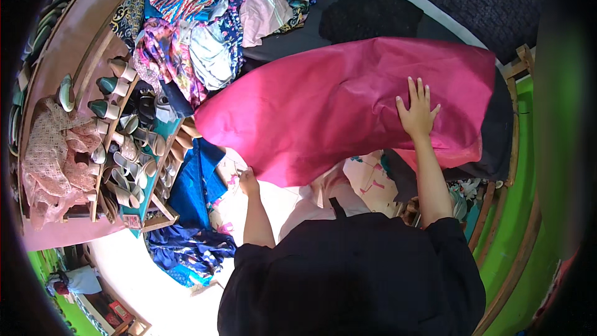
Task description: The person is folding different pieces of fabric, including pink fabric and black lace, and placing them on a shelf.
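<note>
A large piece of bright pink fabric point(298, 106) spreads across a dark surface in front of me, its near edge hanging down. My right hand point(418, 111) lies on it toward the right, palm down with fingers spread. At the lower left edge of the fabric, my left hand point(249, 182) is closed, pinching its hem. Creases run through the cloth around my right hand.
Patterned clothes point(205, 37) lie heaped at the back left, with black cloth point(373, 9) farther right. A wooden rack point(163, 221) holds several shoes on the left. Blue fabric point(189, 249) lies on the floor. Wooden rails point(516, 261) stand by the green wall.
</note>
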Tool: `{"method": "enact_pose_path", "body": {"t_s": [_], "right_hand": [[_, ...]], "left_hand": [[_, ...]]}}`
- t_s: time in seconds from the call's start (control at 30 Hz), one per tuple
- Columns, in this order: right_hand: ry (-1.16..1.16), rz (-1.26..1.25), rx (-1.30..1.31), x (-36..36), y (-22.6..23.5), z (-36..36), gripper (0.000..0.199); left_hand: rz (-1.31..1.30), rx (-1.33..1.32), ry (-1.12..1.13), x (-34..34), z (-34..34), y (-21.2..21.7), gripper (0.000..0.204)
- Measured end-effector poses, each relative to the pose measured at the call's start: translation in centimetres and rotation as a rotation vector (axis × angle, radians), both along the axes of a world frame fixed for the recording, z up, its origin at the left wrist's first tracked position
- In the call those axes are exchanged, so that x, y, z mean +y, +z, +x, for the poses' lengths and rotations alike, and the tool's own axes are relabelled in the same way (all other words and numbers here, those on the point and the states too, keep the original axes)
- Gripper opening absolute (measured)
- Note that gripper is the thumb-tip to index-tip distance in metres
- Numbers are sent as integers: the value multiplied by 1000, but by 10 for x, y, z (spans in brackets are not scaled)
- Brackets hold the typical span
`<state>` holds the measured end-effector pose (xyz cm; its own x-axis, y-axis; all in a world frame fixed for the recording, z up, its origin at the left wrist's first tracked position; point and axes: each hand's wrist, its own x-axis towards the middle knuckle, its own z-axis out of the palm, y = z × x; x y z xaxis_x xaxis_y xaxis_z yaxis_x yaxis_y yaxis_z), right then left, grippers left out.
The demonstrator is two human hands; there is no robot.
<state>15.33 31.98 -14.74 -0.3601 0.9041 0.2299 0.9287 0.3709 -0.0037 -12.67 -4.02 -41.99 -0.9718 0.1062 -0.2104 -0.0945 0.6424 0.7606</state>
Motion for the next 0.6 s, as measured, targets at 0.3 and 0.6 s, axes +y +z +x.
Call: {"method": "enact_pose_path", "body": {"t_s": [0.3, 0.6], "right_hand": [[40, -102, 200, 12, 4, 19, 68], [-20, -65, 200, 98, 69, 46, 104]], "left_hand": [[129, 751, 35, 134, -50, 142, 60], [0, 837, -975, 217, -110, 263, 89]]}}
